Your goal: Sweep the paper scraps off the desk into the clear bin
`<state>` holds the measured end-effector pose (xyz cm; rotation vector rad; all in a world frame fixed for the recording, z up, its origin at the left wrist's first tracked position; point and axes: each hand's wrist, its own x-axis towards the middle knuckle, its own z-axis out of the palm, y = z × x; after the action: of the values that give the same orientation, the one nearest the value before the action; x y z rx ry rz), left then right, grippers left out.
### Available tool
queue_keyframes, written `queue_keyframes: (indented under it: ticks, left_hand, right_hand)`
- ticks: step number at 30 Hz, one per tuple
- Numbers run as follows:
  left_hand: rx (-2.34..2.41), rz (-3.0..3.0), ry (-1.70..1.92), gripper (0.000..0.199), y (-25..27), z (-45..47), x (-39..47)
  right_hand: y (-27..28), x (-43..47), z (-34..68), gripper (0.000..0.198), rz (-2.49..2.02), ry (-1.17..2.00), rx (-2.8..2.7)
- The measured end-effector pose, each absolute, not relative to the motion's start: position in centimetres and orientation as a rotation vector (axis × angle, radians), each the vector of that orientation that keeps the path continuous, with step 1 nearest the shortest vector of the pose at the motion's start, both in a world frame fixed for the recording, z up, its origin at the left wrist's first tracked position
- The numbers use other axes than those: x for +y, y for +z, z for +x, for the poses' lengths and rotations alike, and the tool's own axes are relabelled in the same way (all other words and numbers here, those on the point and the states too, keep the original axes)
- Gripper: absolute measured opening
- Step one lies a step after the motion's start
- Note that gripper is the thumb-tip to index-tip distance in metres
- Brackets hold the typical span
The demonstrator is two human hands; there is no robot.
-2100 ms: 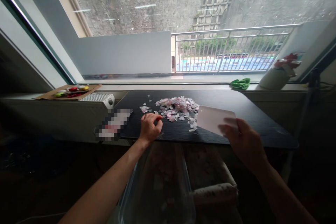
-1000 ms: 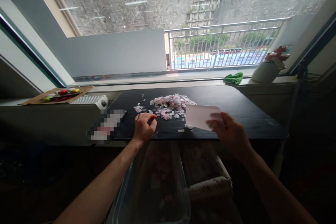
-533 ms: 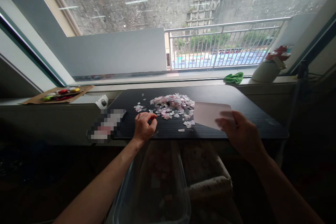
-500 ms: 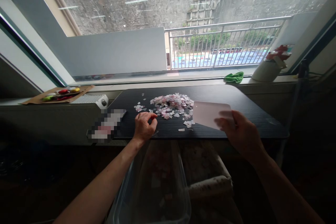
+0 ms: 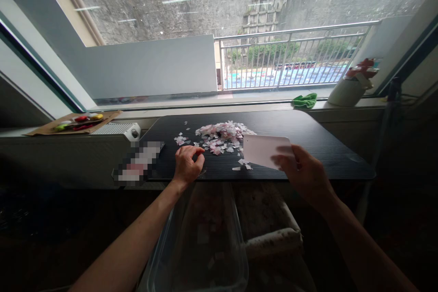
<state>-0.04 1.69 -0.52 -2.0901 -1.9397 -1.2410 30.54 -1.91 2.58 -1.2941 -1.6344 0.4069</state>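
My right hand (image 5: pixel 308 171) grips a pale, slightly translucent flat scraper (image 5: pixel 263 149) with rounded corners and a small hole near its upper left corner. The scraper is held over the dark table, its left edge close to a pile of small white and pink paper scraps (image 5: pixel 224 132). At the table's near edge is my left hand (image 5: pixel 188 163), its fingers loosely curled and the thumb apart from the index finger. Nothing shows between them. Loose scraps lie just beyond that hand, and a few more sit below the scraper's left corner.
The black table (image 5: pixel 284 121) stands against a window sill. Below its front edge is a clear plastic bin (image 5: pixel 241 237) with scraps inside, beside a whitish sack (image 5: pixel 273 242). A blurred-out flat object (image 5: pixel 142 164) lies at the table's left. A green cloth (image 5: pixel 304 100) rests on the sill.
My right hand has moved the scraper a little left, towards the scraps. My left hand has stayed where it was.
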Motion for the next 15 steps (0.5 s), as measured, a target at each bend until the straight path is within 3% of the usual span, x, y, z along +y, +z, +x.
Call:
queue_keyframes:
  ticks: [15]
  left_hand:
    - [-1.92,-2.099,-1.242,0.018,-0.4,0.0,1.5]
  right_hand:
    - [2.1,-2.0,31.5,0.024,-1.336,0.563,-1.591]
